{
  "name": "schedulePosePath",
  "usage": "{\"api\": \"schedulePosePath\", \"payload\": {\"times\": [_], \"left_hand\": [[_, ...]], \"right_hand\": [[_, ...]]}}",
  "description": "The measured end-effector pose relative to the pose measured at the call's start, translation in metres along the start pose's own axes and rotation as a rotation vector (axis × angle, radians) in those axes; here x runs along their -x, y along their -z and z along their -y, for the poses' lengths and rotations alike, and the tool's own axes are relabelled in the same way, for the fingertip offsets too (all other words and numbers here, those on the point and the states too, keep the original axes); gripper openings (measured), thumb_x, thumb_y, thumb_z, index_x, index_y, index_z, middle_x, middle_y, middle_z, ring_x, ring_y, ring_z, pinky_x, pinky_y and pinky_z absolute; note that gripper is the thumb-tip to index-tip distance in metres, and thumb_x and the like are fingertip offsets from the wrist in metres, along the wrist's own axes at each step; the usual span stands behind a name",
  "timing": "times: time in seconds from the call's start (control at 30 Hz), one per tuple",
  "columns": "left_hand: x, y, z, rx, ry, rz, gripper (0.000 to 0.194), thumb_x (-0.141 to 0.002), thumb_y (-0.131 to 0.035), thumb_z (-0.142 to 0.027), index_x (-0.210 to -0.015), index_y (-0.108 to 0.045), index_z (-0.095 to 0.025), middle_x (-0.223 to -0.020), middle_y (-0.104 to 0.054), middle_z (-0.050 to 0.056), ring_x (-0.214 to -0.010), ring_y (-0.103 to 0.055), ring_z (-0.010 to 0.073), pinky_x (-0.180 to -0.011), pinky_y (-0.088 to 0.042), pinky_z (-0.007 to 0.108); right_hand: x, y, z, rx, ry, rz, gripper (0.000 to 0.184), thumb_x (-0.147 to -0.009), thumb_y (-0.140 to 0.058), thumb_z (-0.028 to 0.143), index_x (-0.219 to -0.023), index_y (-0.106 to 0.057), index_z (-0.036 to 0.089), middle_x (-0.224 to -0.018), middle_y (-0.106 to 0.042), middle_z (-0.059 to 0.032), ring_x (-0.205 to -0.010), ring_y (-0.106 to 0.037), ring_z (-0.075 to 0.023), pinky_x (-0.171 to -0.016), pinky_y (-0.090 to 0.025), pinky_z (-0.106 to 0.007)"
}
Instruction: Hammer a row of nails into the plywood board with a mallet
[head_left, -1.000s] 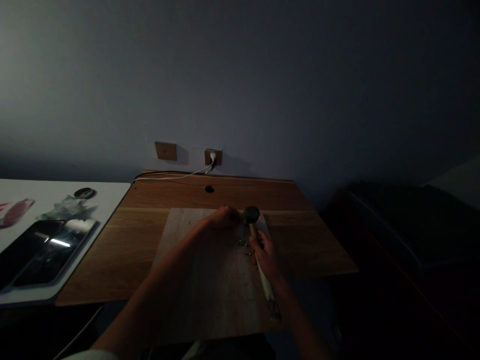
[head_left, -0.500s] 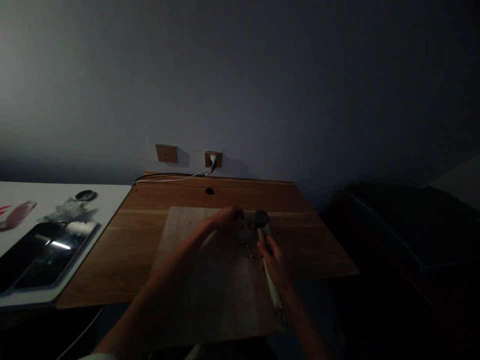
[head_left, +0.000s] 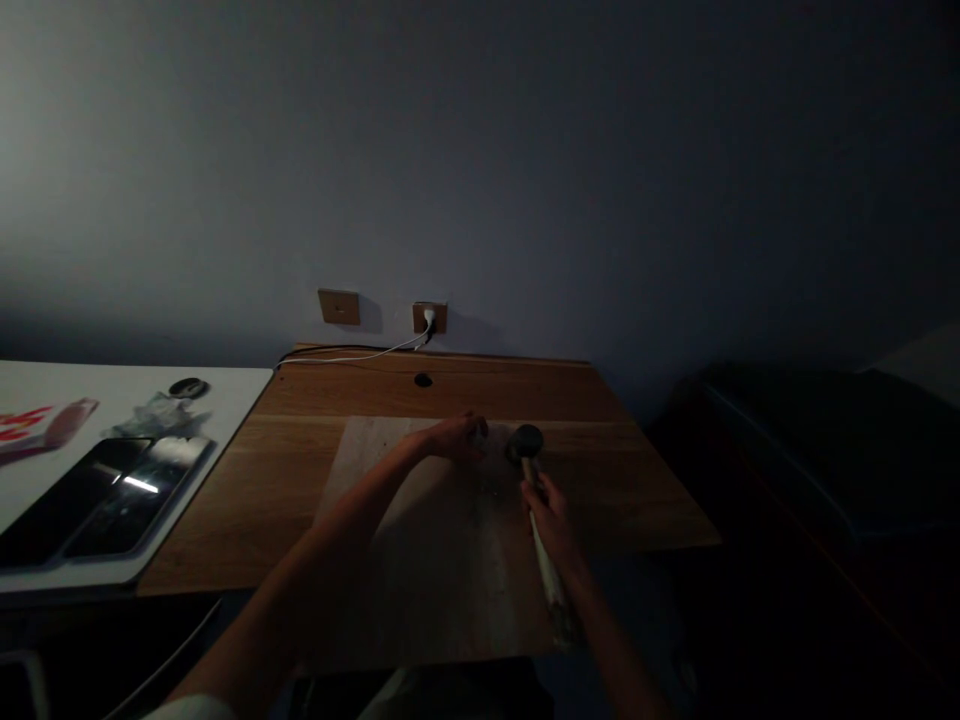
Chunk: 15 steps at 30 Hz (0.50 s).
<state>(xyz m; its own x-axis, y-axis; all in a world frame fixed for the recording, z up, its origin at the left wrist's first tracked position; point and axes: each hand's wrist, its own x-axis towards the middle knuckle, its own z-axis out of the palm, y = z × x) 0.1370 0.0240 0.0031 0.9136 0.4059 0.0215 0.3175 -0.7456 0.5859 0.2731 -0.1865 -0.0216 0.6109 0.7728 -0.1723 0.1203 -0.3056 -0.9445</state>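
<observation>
My right hand (head_left: pixel 551 520) is wrapped around the pale handle of a mallet (head_left: pixel 547 580), gripping it partway up near the dark, rounded head. That head is over the right far part of a light wooden board (head_left: pixel 427 590). To its left, my left hand (head_left: pixel 456 440) bends over the far part of the board with curled fingers. What those fingers hold, if anything, is too dark to make out. Tiny shiny bits (head_left: pixel 493 492) lie on the board between the hands.
Under the board is a brown wooden tabletop (head_left: pixel 247 480) with a round cable hole (head_left: pixel 423 380). A white table (head_left: pixel 240 390) on the left carries a glossy black device (head_left: pixel 112 500), crumpled plastic (head_left: pixel 161 412) and a red-and-white packet (head_left: pixel 45 425). Cables run to a wall socket (head_left: pixel 430 318).
The view has shifted slightly, so the left table shows more. The mallet stays in my right hand, its head still close to my left hand, which remains curled over the board.
</observation>
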Motion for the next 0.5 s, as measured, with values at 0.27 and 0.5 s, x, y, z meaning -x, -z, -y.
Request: {"api": "schedulePosePath", "payload": {"times": [0.27,0.5], "left_hand": [[0.039,-0.008,-0.053,-0.389,-0.366,0.044,0.024,-0.078,-0.073,-0.029,-0.100,-0.069,-0.022,-0.100,-0.063,0.007,-0.096,-0.061,0.0230,-0.086,-0.048,0.032],[0.033,-0.029,-0.066,-0.537,-0.377,0.063,0.008,-0.083,-0.067,-0.022,-0.090,-0.069,-0.018,-0.095,-0.068,0.010,-0.093,-0.064,0.0231,-0.084,-0.049,0.031]], "right_hand": [[-0.011,-0.004,-0.017,0.056,0.141,-0.118,0.056,-0.074,-0.059,0.062,-0.109,-0.068,0.020,-0.096,-0.073,-0.0093,-0.091,-0.068,-0.0281,-0.076,-0.053,-0.037],[-0.017,-0.005,-0.023,0.051,0.132,-0.126,0.067,-0.071,-0.057,0.069,-0.111,-0.068,0.017,-0.107,-0.072,-0.0135,-0.104,-0.065,-0.0340,-0.089,-0.049,-0.043]]}}
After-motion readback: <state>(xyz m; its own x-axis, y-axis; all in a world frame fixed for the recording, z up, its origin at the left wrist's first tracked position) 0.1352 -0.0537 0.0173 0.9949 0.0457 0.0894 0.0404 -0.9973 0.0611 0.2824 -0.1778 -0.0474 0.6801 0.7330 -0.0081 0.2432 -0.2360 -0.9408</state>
